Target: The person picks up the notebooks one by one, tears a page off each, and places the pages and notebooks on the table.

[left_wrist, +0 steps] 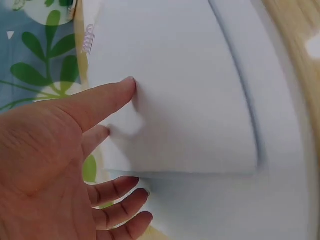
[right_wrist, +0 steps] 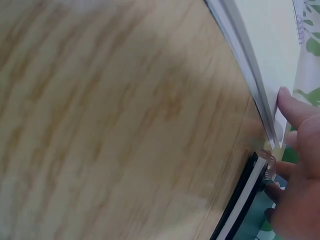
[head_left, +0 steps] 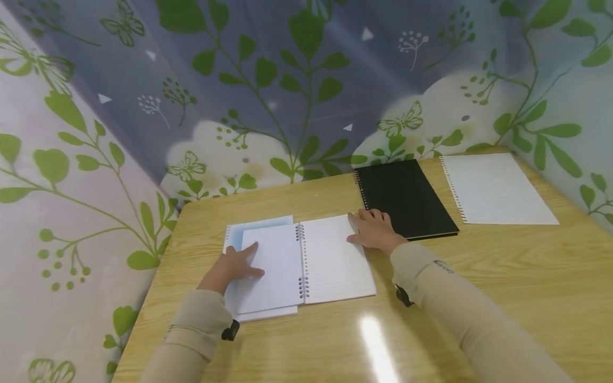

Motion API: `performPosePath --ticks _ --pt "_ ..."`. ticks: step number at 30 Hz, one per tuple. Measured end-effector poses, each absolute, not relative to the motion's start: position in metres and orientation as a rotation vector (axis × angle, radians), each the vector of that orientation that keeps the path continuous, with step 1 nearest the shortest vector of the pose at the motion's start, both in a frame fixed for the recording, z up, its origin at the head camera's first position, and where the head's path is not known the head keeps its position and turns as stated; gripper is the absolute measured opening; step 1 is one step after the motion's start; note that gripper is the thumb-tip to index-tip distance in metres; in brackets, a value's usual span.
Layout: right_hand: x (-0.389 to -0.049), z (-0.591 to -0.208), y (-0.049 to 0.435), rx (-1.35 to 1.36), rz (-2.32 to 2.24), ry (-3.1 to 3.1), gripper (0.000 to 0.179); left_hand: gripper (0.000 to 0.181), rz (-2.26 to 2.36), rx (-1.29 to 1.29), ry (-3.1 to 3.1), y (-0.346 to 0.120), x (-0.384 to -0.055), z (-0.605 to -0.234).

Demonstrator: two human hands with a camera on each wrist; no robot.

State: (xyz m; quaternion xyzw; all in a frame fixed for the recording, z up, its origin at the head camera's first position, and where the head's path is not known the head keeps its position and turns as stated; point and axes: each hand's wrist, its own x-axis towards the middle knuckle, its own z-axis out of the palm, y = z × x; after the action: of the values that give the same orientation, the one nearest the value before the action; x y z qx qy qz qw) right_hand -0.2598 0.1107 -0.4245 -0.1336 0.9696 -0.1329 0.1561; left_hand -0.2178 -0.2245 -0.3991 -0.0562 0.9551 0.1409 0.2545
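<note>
An open spiral notebook lies on the table, its left page blank and its right page lined. It partly covers another pad with a pale blue top edge. My left hand is spread at the notebook's left side; in the left wrist view its thumb touches the white page and the other fingers reach past the edge. At the upper right corner, my right hand has its thumb on the lined page. Its other fingers extend beyond the edge, close to the black notebook's spiral.
A black spiral notebook lies behind and right of the open one. Farther right is a white spiral notebook. Patterned cloth with green leaves stands along the back and sides of the wooden table.
</note>
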Motion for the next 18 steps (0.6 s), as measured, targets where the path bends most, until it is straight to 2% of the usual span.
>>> performPosePath --ticks 10,18 --pt "-0.263 -0.422 0.114 -0.382 -0.451 2.678 0.068 0.083 0.293 -0.218 2.587 -0.218 -0.218 -0.395" --pt "-0.263 -0.425 0.115 -0.353 -0.506 2.676 0.072 0.074 0.175 -0.092 2.678 -0.210 -0.225 -0.395"
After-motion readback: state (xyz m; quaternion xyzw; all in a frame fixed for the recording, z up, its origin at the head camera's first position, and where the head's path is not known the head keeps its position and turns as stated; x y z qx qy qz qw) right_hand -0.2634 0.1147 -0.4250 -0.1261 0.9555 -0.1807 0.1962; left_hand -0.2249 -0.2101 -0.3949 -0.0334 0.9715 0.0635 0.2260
